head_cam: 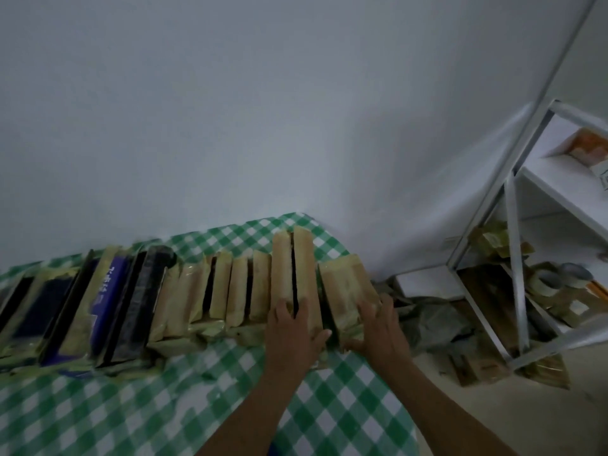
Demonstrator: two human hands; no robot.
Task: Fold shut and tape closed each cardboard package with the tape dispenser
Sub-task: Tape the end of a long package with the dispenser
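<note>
A tall cardboard package (pixel 297 258) stands on edge on the green-checked table (pixel 131 406), with a dark slit running down between its two tan halves. The left grip (pixel 291 330), a bare hand, lies on the near end of the tall package. Its fingers are fairly straight across the slit and its thumb is spread to the right, clasping nothing. Just right of the tall package a lower tan package (pixel 345 284) leans away from it. The right grip (pixel 378 324) is curled round the near end of the lower tan package, fingers over the top and thumb underneath. Left of the tall package runs a row of shorter tan packages (pixel 230 287), touching side by side. Farther left stand dark boxes (pixel 144 291), one with a blue face. Well to the right of the tall package, off the table, a white shelf unit (pixel 513 232) holds rolls of tape (pixel 539 279). Blur hides finer detail.
</note>
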